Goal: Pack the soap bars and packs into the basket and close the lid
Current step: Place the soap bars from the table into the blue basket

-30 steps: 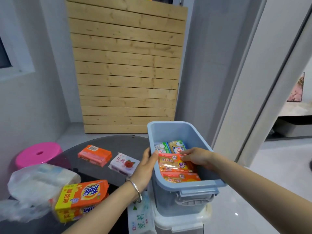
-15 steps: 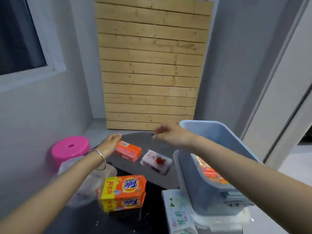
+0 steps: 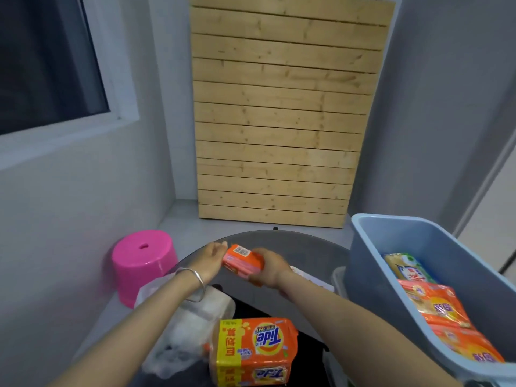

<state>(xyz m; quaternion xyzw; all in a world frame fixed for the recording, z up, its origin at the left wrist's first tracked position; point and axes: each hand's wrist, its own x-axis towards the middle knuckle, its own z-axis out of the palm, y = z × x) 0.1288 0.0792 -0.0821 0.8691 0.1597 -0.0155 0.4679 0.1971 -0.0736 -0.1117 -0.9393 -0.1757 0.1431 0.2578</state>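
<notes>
An orange soap bar [image 3: 242, 261] with a barcode label sits at the far side of the dark round table [image 3: 296, 247]. My left hand [image 3: 210, 259] touches its left end and my right hand [image 3: 269, 268] grips its right side. A white soap pack [image 3: 312, 277] lies just right of my right wrist, mostly hidden. An orange and yellow Tide pack [image 3: 254, 349] lies near the front. The blue basket [image 3: 371, 247] stands at the right, holding several orange and green soap packs [image 3: 435, 305]. No lid is visible.
A pink plastic stool [image 3: 142, 263] stands on the floor left of the table. A crumpled clear plastic bag [image 3: 184, 325] lies by the Tide pack. A wooden slat panel [image 3: 279, 121] leans on the back wall. A window is at upper left.
Both hands left the basket and swung left across the table to the orange soap bar. They now hold it from both ends. My view turned left.
</notes>
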